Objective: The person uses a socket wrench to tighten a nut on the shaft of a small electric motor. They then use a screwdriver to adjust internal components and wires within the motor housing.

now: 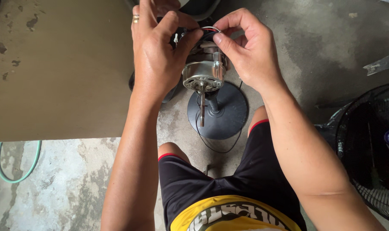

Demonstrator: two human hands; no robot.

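Left hand [158, 51] and right hand [245, 47] pinch thin wires [210, 29] above the silver fan motor [204, 72], whose steel shaft [202, 109] points toward the person.

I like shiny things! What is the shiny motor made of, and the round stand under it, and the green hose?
The motor looks like bare metal: silvery and glinting, with a thin steel-looking shaft. The round stand base seems to be dark grey plastic, smooth and dull, though painted metal is possible. The green hose looks like soft rubber or vinyl, since it bends in a loop.

Stained concrete floor [323, 51], tan board [57, 77], green hose [14, 169]
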